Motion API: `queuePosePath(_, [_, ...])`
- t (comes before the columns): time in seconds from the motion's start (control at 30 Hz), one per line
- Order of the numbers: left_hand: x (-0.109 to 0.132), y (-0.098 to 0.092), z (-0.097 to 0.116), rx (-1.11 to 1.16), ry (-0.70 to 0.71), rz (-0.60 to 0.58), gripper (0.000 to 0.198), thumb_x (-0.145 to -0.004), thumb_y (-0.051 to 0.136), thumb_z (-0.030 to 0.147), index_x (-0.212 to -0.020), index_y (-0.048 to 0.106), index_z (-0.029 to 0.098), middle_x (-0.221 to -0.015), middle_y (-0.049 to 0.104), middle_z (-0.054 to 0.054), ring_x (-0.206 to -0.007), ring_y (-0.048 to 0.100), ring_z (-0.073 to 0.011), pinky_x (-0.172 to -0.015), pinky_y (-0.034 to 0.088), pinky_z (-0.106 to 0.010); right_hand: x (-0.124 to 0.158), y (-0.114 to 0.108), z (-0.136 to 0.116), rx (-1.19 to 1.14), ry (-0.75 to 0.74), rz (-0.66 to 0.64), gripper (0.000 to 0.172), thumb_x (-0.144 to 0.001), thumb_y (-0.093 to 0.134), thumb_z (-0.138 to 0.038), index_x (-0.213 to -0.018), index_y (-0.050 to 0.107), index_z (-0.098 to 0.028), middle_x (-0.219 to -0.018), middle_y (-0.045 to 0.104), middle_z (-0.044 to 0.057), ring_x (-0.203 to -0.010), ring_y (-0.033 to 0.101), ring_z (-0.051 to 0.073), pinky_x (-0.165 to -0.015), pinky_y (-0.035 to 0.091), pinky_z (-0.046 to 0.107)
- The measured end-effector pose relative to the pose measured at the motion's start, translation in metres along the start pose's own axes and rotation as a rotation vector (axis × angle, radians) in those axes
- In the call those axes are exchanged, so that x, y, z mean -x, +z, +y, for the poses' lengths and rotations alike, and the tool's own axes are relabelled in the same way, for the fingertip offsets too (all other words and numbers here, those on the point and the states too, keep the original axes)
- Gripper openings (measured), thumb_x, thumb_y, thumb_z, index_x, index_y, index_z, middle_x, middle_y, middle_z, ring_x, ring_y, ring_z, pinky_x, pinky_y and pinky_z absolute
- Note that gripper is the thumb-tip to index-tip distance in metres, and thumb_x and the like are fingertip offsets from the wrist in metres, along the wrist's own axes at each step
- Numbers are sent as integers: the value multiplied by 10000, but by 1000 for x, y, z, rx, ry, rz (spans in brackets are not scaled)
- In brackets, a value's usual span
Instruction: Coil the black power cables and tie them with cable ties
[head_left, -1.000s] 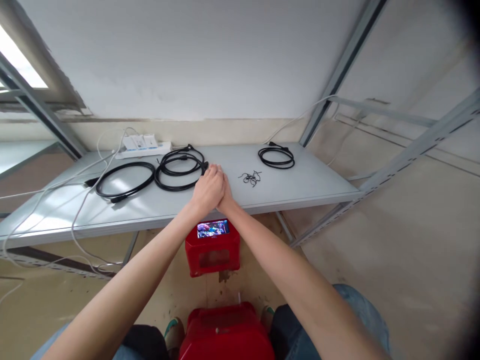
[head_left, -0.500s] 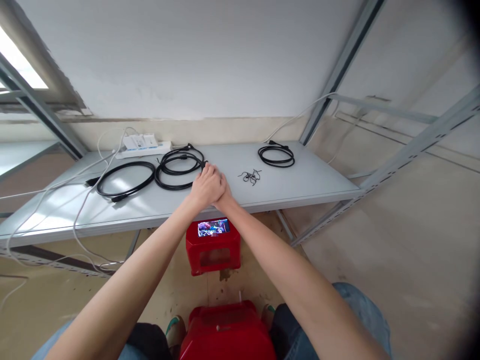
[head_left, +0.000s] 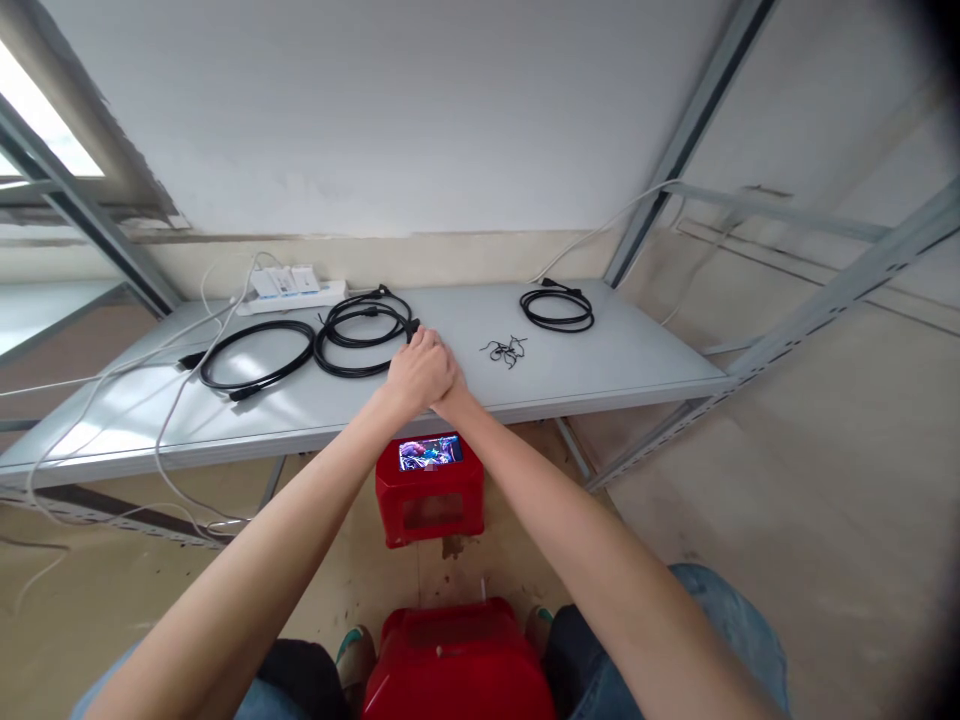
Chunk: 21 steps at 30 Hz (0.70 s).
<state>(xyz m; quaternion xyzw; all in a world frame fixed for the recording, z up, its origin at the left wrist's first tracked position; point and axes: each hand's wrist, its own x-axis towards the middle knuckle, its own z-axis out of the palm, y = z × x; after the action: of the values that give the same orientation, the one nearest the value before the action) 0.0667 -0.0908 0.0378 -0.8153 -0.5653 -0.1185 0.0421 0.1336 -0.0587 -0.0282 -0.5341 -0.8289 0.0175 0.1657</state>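
My left hand [head_left: 418, 366] and my right hand [head_left: 452, 388] are pressed together over the front part of the grey shelf. Both are closed, the left one lapping over the right. What lies inside them, if anything, is hidden. Right by the left fingers is a plug end of a black coiled cable [head_left: 352, 372], whose loops spread out to the left. To the right of my hands lies a small tangle of thin black ties [head_left: 505, 351].
Another black cable coil [head_left: 259, 388] lies on the left of the shelf [head_left: 645, 365], and a tied-looking coil [head_left: 556, 328] at the back right. Behind stands a white power strip [head_left: 292, 298] with white cords. Below, a lit phone [head_left: 430, 453] rests on a red stool [head_left: 429, 512].
The whole view has shifted slightly, with the shelf contents sitting a little further right. My hands stay together in the same place, and the phone's picture differs.
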Motion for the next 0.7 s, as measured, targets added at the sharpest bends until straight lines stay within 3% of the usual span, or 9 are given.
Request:
queuePosePath(0.13, [-5,4,-9,27,-65,-14,474,-1044,292,331,-1219,662,92,-1354,607,-215,-1276,550,-341,-1038,485,-474,-1,-5,0,113,-32,-77,765,-943,641,-288,-1617,338,-94,-1723,217,167,-1600,134,309,-1314,59,449])
queuePosePath(0.4, [-15,-1,-6,-9,-16,-74,388,-1005,357,234,-1159,672,69,-1213,661,-219,-1234,568,-335,-1010,478,-435,-5,-1,4,129,-50,-84,682,-946,542,-278,-1592,398,-110,-1704,284,146,-1598,174,318,-1317,46,505])
queuePosePath(0.7, [-12,6,-5,-5,-58,-43,415,-1017,328,292,-1174,673,124,-1305,637,-200,-1282,540,-333,-1056,448,-474,-6,6,7,96,-44,-69,746,-923,568,-305,-1622,356,-154,-1718,267,102,-1613,116,285,-1321,42,488])
